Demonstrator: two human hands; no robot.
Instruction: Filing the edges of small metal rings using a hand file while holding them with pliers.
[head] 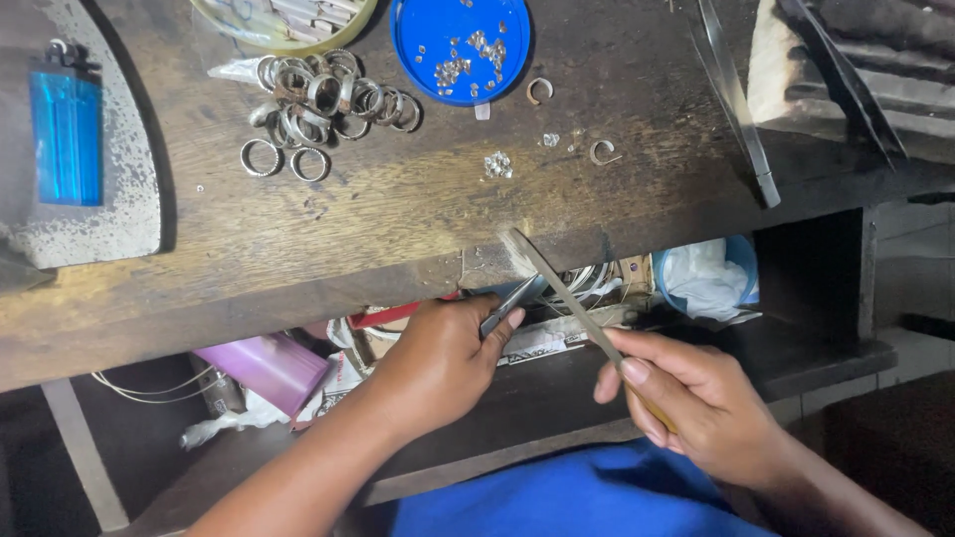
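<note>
At the near edge of the worktop [298, 249], the left hand [438, 363] closes its grip on metal pliers [509, 303]. Just right, the right hand [696, 403] grips a flat file [557, 288], angled up-left against the wood.

The file [562, 293] blurs at its far tip over the bench [398, 229] edge, and its handle is buried in the right hand [696, 403]; whatever the left hand [443, 363] grips with its small metal tool [507, 306] is covered by the fingers and cannot be made out. At the far edge, the yellow-rimmed dish [288, 20] and the blue lid [460, 45] of tiny bright pieces are cut off, those pieces too small to tell apart. Both forearms run out of the near edge, and the clutter on the shelf [557, 388] under the bench lies half hidden in shadow.
</note>
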